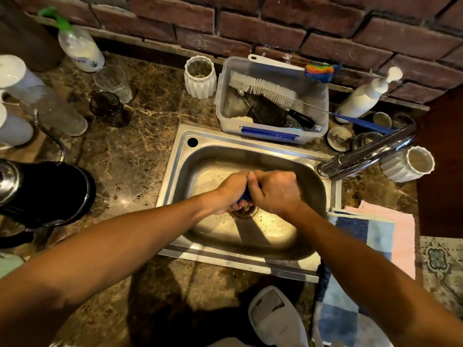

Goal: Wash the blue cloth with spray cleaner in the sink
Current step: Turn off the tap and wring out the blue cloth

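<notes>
Blue cloth (245, 196): was bunched small and almost hidden between two fists, held over the drain (244, 211) of the sink (250, 149).
Left hand (231, 192): was curled tightly round one end of the cloth.
Right hand (274, 192): was curled tightly round the other end, knuckles touching the left.
Step in hand: a wringing or scrubbing was judged to be under way.
Advice: opposite twists were best kept low over the drain, so that the suds on the basin floor stayed inside.
Spray cleaner (276, 319): lay on the counter just in front of the sink.
</notes>
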